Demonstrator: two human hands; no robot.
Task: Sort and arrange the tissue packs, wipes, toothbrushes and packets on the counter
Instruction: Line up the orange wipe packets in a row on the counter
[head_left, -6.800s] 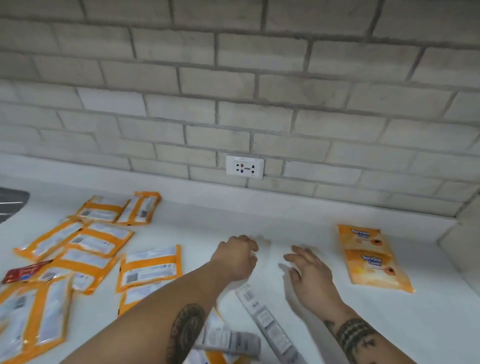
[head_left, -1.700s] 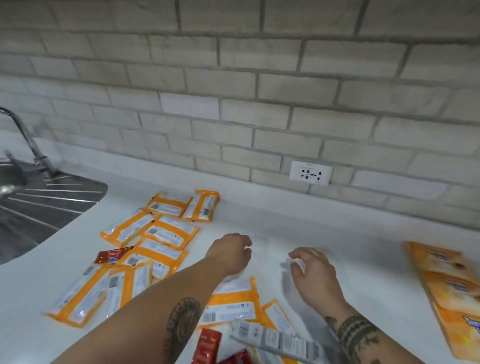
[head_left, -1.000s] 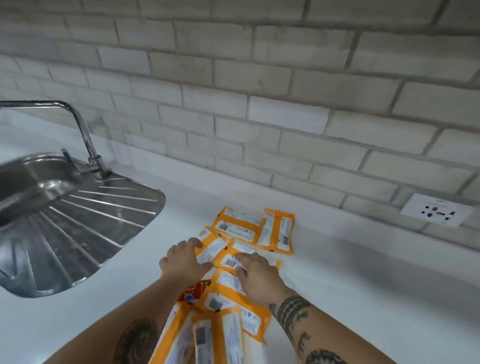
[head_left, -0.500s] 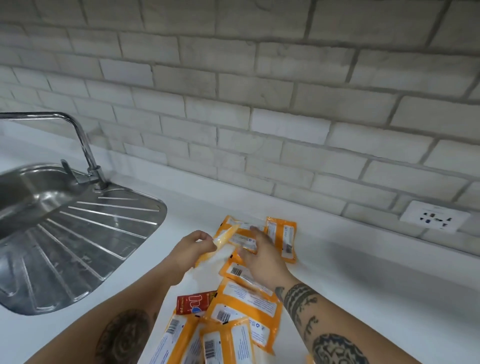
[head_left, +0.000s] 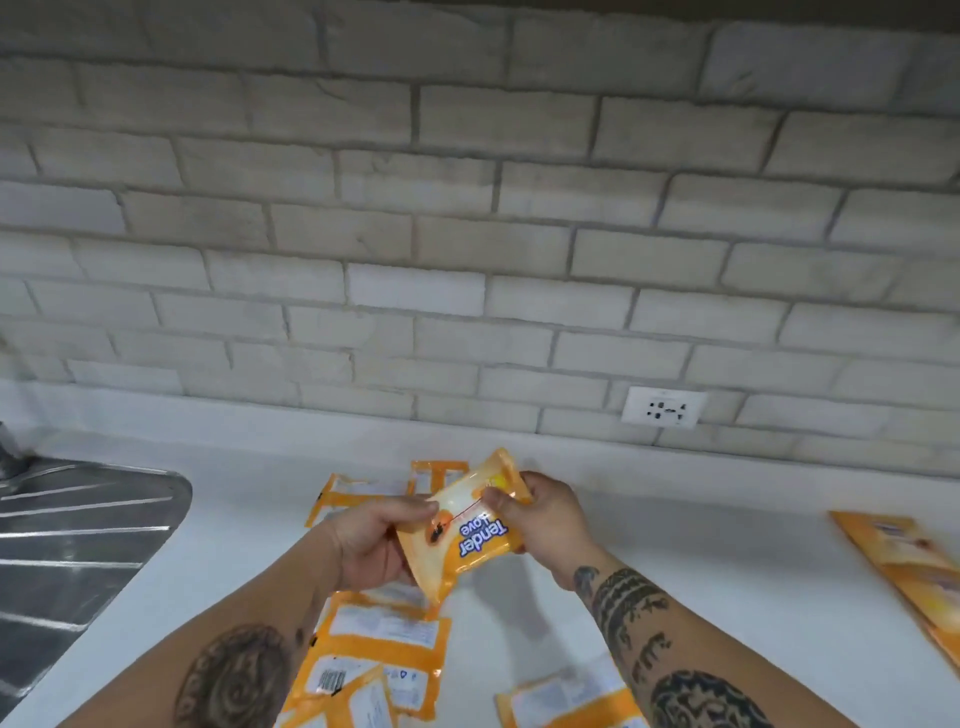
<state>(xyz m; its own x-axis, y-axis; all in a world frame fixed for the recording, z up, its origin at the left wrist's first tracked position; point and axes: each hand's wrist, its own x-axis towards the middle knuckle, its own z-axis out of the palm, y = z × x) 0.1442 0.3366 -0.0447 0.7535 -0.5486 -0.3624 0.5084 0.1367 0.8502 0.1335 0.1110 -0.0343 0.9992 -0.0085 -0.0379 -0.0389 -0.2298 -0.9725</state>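
You worked at a white desk (head_left: 675, 571) that ran back to a low white upstand and a wall of pale brick (head_left: 467, 234). One socket plate (head_left: 665, 407) sat in that wall, beyond and to the right of your fingers. The ribbed steel drainboard (head_left: 78, 545) of a sink lay well to their left. You held one orange wipes pack (head_left: 462, 530), lettered "Tender Love", clear of the desk between both hands. It was tilted, its printed face toward you and the lettering upside down. Your left hand (head_left: 374, 540) gripped its left side, with the fingers curled underneath and the thumb pressed on top. Your right hand (head_left: 545, 519) pinched its far right end between the thumb and curled fingers (head_left: 524, 486). Just beyond your fingers two far packs (head_left: 353, 491), also orange, lay flat on the desk with pale label sides up, partly hidden by the held one. Below your left fingers, nearer to you, an overlapping heap of packs (head_left: 384, 654) lay label side up. At least four could be counted there, though the overlap and the frame edge hid the true number. One single pack (head_left: 566, 696) lay on the near side of your right fingers, cut off by the bottom edge. Well to the right of your right fingers a row of packs (head_left: 904, 566) lay on the desk, at least two, blurred and running out of view.
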